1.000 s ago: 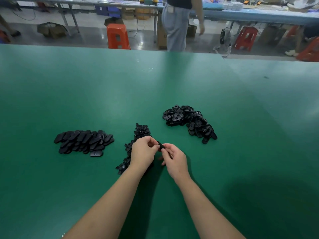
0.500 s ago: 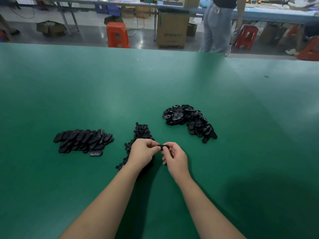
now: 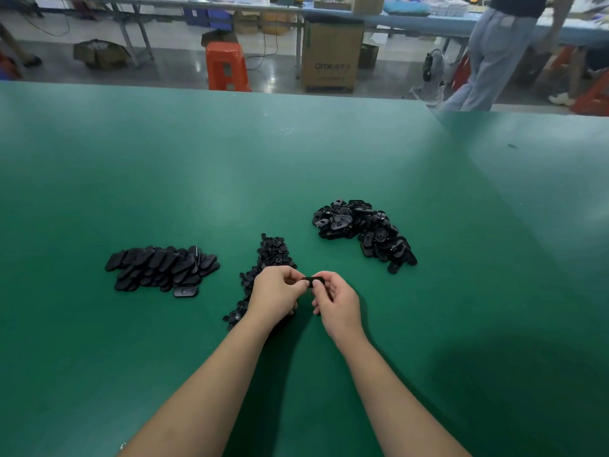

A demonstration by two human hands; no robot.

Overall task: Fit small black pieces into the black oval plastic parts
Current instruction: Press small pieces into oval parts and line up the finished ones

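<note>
Between my two hands sits one black oval part, mostly hidden by fingertips. My left hand pinches its left end and my right hand pinches its right end, both just above the green table. A heap of small black pieces lies directly behind and under my left hand. A loose pile of black oval parts lies to the back right. Another group of oval parts, laid flat in overlapping rows, lies to the left.
Beyond the table's far edge stand an orange stool and a cardboard box. A person in jeans stands at the back right by a long blue bench.
Both hands have lifted slightly and turned the oval part level between the fingertips. The person in the background has walked from the middle to the right.
</note>
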